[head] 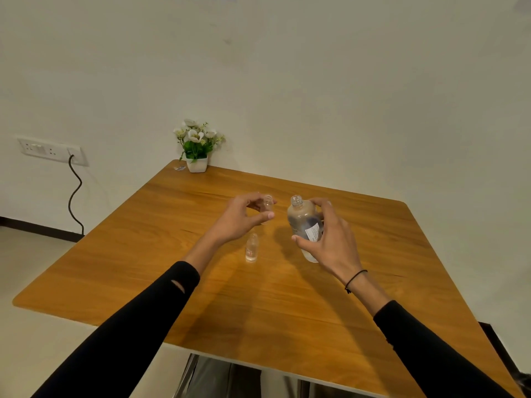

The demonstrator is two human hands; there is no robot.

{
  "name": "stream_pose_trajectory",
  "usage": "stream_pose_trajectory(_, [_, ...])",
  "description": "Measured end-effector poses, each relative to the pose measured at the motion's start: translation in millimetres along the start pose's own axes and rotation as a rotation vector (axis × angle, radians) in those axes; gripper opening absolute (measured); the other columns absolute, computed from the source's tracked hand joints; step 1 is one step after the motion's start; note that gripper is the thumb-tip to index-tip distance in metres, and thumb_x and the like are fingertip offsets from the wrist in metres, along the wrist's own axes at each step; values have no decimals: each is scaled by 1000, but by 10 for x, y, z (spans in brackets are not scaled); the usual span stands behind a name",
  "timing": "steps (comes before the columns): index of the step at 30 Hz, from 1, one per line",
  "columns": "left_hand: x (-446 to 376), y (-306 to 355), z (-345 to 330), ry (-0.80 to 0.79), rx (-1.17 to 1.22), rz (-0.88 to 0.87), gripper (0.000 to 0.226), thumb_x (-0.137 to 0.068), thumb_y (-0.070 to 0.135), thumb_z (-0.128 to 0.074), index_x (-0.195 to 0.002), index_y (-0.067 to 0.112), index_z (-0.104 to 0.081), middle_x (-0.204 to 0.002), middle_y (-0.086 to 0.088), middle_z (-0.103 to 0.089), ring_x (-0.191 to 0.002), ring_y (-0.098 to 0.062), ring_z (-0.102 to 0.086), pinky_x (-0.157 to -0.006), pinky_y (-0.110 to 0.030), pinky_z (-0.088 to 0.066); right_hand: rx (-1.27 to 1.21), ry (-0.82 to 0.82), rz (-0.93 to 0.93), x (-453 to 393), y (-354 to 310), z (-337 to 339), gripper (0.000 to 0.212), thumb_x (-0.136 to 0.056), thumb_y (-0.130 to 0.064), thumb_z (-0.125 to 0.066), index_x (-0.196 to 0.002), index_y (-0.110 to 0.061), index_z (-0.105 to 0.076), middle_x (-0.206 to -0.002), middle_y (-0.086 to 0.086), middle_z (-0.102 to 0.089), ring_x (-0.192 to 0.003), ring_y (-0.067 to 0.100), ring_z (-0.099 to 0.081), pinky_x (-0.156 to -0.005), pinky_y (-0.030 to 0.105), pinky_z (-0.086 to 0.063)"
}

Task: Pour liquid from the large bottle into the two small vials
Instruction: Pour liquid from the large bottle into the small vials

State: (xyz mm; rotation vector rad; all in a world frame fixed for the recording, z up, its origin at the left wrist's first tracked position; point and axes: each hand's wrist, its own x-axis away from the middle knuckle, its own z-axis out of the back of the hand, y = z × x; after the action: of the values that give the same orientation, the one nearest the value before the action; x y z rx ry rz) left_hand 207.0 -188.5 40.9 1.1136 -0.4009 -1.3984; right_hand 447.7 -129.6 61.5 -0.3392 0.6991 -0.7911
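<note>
- The large bottle [303, 222] carries a white label [313, 232] with lines of small dark print, too small and blurred to read.
- The near small vial [252, 248] bears a faint reddish marking, also illegible.

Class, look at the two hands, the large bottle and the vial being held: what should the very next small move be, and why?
Probably tip the large bottle leftward until its open mouth sits over the held vial. The right hand grips the bottle, uncapped and only slightly tilted, beside the vial in the left hand. The second vial stands untouched on the table.
</note>
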Motion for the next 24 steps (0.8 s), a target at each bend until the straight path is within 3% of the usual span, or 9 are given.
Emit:
stream_pose_trajectory(6, [234,205,39,54,-31,-16,40,-88,38,-84,-124,23,-77,-104,10,-78,-99,-4,-71,-81,-26,-63,59,-30,48,41,-59,59,87,-71,-52,-90,-143,-37,-44,-126,-4,-68,-98,15,-65,-72,30,-56])
stream_pose_trajectory(10, [352,289,-13,87,-63,-10,44,-87,42,-84,-126,22,-77,-96,12,-77,-95,-2,-71,-81,-22,-62,84,-54,68,68,-101,93,89,-72,-53,-89,-146,-38,-43,-130,-6,-66,-107,17,-65,-80,37,-60])
stream_pose_trajectory(14, [439,376,-63,112,-118,-23,40,-88,38,-84,-124,23,-76,-94,18,-74,-92,4,-68,-81,-6,-51,139,-81,98,86,-119,134,88,-72,-52,-88,-146,-41,-43,-132,-7,-65,-111,18,-64,-84,41,-61])
stream_pose_trajectory(21, [513,418,-133,87,-143,-28,32,-90,33,-84,-118,20,-77,-85,26,-67,-87,10,-66,-79,-2,-47,188,-120,102,121,-99,207,90,-72,-50,-88,-148,-46,-40,-127,-7,-66,-110,17,-63,-86,45,-60])
stream_pose_trajectory(24, [541,450,-145,85,-131,-20,27,-89,34,-85,-113,34,-73,-85,24,-68,-89,7,-66,-79,-1,-46,247,-138,114,111,-100,245,90,-73,-51,-86,-149,-44,-39,-128,-6,-65,-115,18,-60,-92,47,-57])
